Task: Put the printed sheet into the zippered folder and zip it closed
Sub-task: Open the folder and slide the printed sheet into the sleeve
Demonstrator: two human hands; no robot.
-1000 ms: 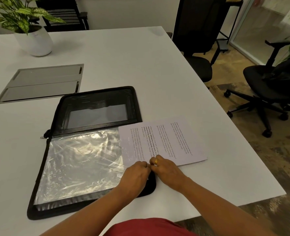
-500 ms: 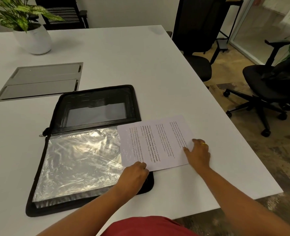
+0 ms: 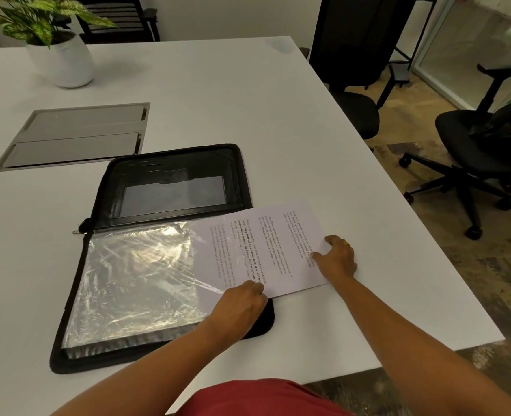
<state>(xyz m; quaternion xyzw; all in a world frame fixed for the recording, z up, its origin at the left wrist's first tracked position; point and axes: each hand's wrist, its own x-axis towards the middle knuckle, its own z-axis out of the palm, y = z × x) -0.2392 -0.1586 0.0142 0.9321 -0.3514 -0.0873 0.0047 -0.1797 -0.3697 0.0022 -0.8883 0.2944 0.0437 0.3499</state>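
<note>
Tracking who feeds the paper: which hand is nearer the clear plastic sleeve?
Left. The left hand sits at the right edge of the clear plastic sleeve; the right hand rests on the far end of the printed sheet.

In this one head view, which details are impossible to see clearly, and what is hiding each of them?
- Words on the printed sheet: too small and blurred in the head view.
- Fingertips of the left hand: hidden under its own knuckles in the head view; what they pinch is unclear.
- The zipper pull of the zippered folder: too small, head view.
- The plant: cut off by the top and left edges, head view.
</note>
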